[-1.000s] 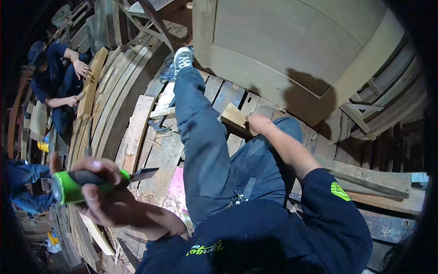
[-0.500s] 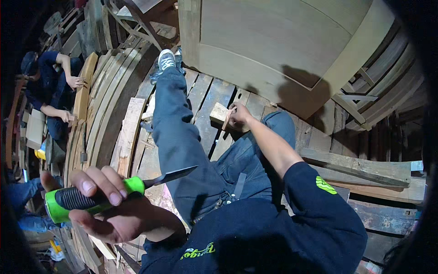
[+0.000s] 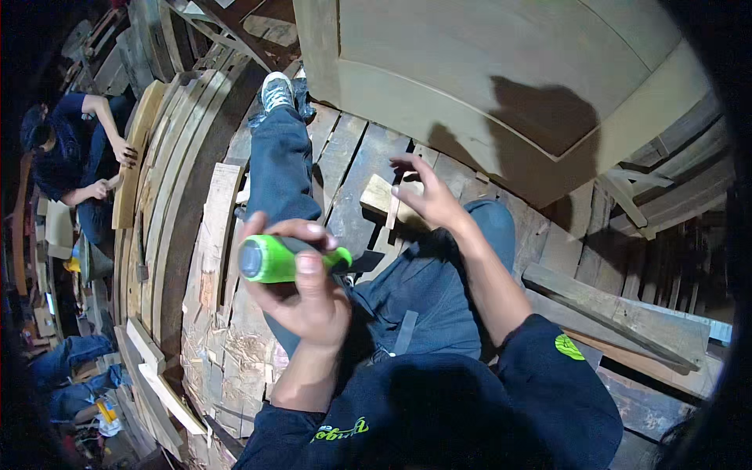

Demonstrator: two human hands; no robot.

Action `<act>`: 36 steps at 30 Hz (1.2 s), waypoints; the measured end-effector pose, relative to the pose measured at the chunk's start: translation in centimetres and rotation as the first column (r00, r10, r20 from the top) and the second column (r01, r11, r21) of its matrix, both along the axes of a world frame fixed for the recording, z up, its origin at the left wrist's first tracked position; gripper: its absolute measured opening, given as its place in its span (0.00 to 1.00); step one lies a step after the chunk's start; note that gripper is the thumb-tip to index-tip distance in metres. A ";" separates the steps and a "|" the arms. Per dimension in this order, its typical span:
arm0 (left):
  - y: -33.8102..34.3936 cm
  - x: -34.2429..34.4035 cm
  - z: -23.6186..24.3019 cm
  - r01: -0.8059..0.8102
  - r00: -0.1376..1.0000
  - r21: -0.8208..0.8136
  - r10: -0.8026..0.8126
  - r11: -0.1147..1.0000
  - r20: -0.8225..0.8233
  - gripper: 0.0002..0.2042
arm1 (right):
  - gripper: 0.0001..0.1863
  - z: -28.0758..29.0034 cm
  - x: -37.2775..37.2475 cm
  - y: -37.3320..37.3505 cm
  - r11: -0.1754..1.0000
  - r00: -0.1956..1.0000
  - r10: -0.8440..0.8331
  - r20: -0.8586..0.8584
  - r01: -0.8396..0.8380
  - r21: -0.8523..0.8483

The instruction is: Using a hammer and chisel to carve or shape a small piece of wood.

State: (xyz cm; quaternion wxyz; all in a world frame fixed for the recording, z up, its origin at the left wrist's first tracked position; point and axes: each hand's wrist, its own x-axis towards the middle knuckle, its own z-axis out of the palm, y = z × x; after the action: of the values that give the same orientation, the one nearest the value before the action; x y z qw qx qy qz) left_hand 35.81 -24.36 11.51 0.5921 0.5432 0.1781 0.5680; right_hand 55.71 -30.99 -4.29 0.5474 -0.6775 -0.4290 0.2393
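My left hand [image 3: 301, 294] grips a chisel [image 3: 278, 258] with a green and black handle; its dark blade points toward the middle of my lap. My right hand [image 3: 419, 192] is open, thumb and fingers apart, just over a short pale wood block [image 3: 375, 193] beside my bent right leg. A thin slat [image 3: 392, 211] stands against the block, close to my right thumb; whether the thumb touches it I cannot tell.
A co-worker in dark clothes [image 3: 63, 149] grips a long timber [image 3: 133, 157] at the left, beside stacked curved boards [image 3: 180, 180]. A panelled wood piece [image 3: 486, 47] fills the upper right. Planks [image 3: 611, 321] lie at the lower right, and worn floorboards [image 3: 356, 157] run beneath me.
My left hand has swung rightward and up with the chisel. My right hand has let go of the wood block and lifted, its fingers opening above it.
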 end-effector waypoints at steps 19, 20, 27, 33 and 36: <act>16.7 -5.9 -13.9 -0.220 0.826 -0.089 0.137 0.972 -0.546 0.10 | 0.14 5.4 -1.4 -1.8 0.956 0.900 0.097 -0.426 0.035 0.291; 20.0 -8.8 -18.9 -0.254 0.768 -0.389 -0.060 0.885 -0.637 0.10 | 0.13 5.2 -1.9 -0.7 0.945 0.883 0.123 -0.454 0.035 0.324; 28.3 -10.7 -33.3 -0.477 0.804 -0.761 -0.131 0.440 -0.580 0.18 | 0.10 -0.1 -3.3 -0.5 0.901 0.762 0.182 -0.622 0.124 0.416; 26.6 -4.9 -35.1 -0.579 0.578 -0.576 -0.208 0.577 -0.789 0.13 | 0.07 -1.4 -1.1 -2.2 0.915 0.729 0.081 -0.680 0.216 0.341; 31.1 -10.8 -35.8 -0.519 0.696 -0.636 -0.150 0.571 -0.703 0.10 | 0.09 0.2 -2.6 1.0 0.899 0.655 0.096 -0.749 0.267 0.348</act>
State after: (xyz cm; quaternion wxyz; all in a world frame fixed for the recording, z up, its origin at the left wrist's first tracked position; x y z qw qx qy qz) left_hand 25.00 6.72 -24.32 0.5882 0.3624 0.6812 0.2422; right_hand 53.11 -29.96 -4.05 0.8206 -0.4001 -0.1728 0.3699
